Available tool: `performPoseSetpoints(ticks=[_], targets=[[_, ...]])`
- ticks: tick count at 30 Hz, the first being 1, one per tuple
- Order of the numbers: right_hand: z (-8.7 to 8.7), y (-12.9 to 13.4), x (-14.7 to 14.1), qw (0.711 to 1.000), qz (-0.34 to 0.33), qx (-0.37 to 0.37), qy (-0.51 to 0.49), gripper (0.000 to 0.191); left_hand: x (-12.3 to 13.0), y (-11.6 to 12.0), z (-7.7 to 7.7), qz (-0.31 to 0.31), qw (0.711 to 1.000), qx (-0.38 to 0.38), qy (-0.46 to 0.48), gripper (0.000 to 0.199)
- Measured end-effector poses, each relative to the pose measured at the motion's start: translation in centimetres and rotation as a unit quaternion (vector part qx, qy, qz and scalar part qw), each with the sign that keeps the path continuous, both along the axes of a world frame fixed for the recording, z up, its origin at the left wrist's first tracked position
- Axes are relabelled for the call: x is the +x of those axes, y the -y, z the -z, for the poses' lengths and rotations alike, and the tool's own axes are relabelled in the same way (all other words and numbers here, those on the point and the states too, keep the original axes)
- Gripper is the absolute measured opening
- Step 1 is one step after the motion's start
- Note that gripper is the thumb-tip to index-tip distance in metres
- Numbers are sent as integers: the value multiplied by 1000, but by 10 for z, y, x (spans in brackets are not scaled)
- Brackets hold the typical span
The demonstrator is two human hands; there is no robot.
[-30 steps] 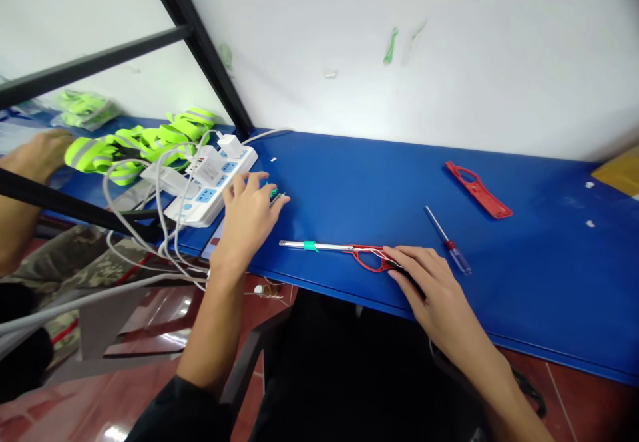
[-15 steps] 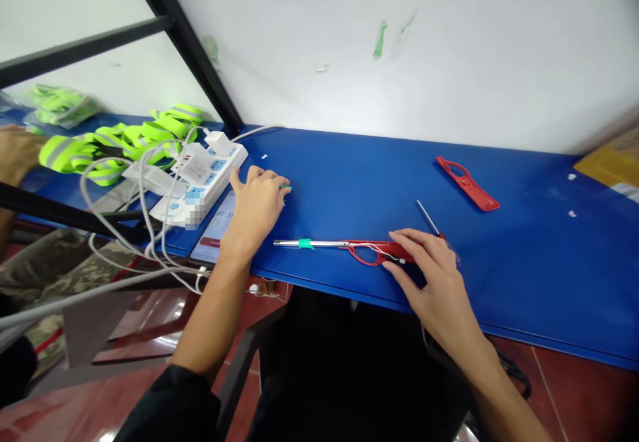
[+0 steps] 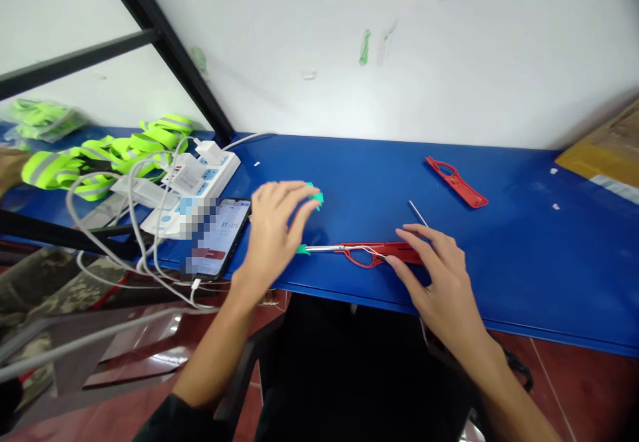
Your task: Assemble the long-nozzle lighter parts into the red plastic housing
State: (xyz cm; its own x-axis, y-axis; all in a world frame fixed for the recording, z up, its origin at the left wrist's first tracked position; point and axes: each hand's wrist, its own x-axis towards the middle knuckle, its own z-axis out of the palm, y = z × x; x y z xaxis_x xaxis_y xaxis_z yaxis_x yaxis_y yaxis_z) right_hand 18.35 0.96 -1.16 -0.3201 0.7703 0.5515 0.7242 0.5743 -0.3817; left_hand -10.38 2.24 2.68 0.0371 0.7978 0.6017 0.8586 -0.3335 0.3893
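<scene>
My left hand (image 3: pixel 274 222) pinches a small piece of green tape (image 3: pixel 315 196) between thumb and fingers, above the blue table. Below it lies a red lighter with a long metal tube (image 3: pixel 360 255), its casing opened and thin white wires showing. Green tape (image 3: pixel 301 249) is around the tube, whose tip is hidden behind my left hand. My right hand (image 3: pixel 442 272) is over the lighter's handle, thumb on the near side beside a small dark part and index finger along the far side. A thin metal shaft, seemingly a screwdriver (image 3: pixel 418 212), sticks out behind the right hand.
A loose red casing half (image 3: pixel 456 182) lies at back right, near a cardboard box (image 3: pixel 609 149). A power strip (image 3: pixel 219 176), white cables, a phone (image 3: pixel 227 239) and yellow-green reflective straps (image 3: pixel 124 152) are at left. Another person's hand (image 3: pixel 10 169) shows at the far left.
My left hand has moved right, from beside the phone to above the lighter's tube, carrying the green tape. The phone is now uncovered. My right hand stays at the handle.
</scene>
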Motion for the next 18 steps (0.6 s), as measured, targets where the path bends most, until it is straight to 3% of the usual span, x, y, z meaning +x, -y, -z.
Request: performPoseSetpoints(ticks=[3, 8, 14, 18], targets=[[-5, -4, 9, 999, -27, 4, -21, 40, 30, 28, 9, 107, 985, -23, 131, 19], [-11, 4, 4, 984, -172, 38, -35, 43, 68, 49, 27, 256, 925, -49, 276, 32], [-11, 7, -7, 983, -160, 18, -92, 40, 71, 39, 36, 308, 857, -134, 390, 25], [-14, 4, -5, 982, -167, -12, -91, 35, 71, 40, 37, 301, 839, -145, 430, 14]])
